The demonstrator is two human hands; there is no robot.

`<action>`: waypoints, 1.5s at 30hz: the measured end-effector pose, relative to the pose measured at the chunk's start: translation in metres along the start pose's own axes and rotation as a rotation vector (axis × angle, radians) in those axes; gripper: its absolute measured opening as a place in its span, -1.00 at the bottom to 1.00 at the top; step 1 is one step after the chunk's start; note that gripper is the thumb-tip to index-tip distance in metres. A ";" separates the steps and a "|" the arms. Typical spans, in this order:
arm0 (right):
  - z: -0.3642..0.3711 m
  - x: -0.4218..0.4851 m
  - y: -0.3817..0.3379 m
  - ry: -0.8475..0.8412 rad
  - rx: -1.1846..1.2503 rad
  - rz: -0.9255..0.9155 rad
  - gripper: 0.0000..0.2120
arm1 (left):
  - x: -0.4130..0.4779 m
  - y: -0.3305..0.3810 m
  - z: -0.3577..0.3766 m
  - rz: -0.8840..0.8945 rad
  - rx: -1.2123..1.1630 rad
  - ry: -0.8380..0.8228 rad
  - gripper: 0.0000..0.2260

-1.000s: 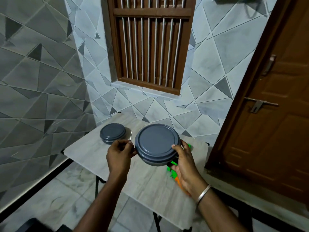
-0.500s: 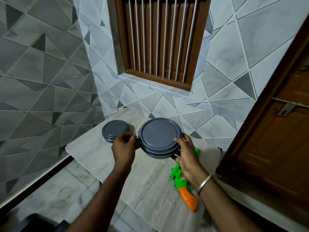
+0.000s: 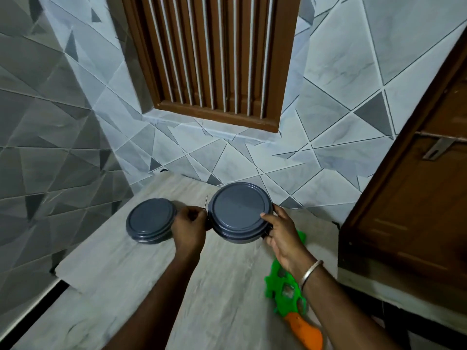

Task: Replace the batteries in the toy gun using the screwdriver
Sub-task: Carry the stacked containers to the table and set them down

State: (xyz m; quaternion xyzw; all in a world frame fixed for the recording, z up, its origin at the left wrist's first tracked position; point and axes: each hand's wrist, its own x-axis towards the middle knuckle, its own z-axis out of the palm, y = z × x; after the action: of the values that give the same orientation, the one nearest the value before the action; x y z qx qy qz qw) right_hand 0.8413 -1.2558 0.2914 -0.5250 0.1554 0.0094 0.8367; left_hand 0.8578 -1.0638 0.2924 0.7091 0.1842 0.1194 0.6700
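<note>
Nearest us, the toy gun (image 3: 286,294) lies flat on the bench (image 3: 222,286), under and just right of our right forearm. Its long axis runs from the orange end close to us up and away, the green end showing again just beyond the right hand (image 3: 283,238). So the gun sits behind that wrist, nearer the right hand than the left.

Farther out, both hands are busy. The right fingers (image 3: 267,217) are closed on the rim of the large tub (image 3: 240,210), thumb on the lid, the others under the edge. The left hand (image 3: 189,228) is curled shut on the screwdriver (image 3: 206,201), whose thin shaft pokes up between the two tubs; the knuckles touch the large tub's left side. We cannot tell whether this tub rests on the bench or is held just above it.

Beyond the left hand the small tub (image 3: 150,219) stands closed on the bench. We judge the batteries may be in a tub; none show.
</note>
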 end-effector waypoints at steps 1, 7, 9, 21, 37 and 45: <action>0.004 0.014 0.006 0.016 0.003 0.004 -0.67 | 0.018 -0.007 0.004 -0.015 0.011 -0.021 -0.90; 0.027 0.105 0.063 0.179 -0.032 0.004 -0.66 | 0.117 -0.053 0.020 -0.103 0.106 -0.122 -0.95; 0.031 0.127 0.083 0.235 -0.048 0.018 -0.66 | 0.145 -0.073 0.024 -0.136 0.128 -0.151 -0.94; 0.020 0.194 0.152 0.383 -0.294 0.008 -0.64 | 0.220 -0.162 0.062 -0.240 0.230 -0.253 -0.93; -0.003 0.206 0.187 0.403 -0.305 0.013 -0.65 | 0.220 -0.200 0.074 -0.174 0.326 -0.207 -0.93; 0.003 0.198 0.178 0.457 -0.235 0.018 -0.77 | 0.222 -0.198 0.064 -0.142 0.412 -0.176 -0.96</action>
State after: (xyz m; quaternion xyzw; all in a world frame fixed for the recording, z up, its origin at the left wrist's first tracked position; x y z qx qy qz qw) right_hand 0.9983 -1.2021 0.0835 -0.6058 0.3431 -0.0839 0.7129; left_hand 1.0654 -1.0219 0.0738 0.8238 0.1952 -0.0304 0.5314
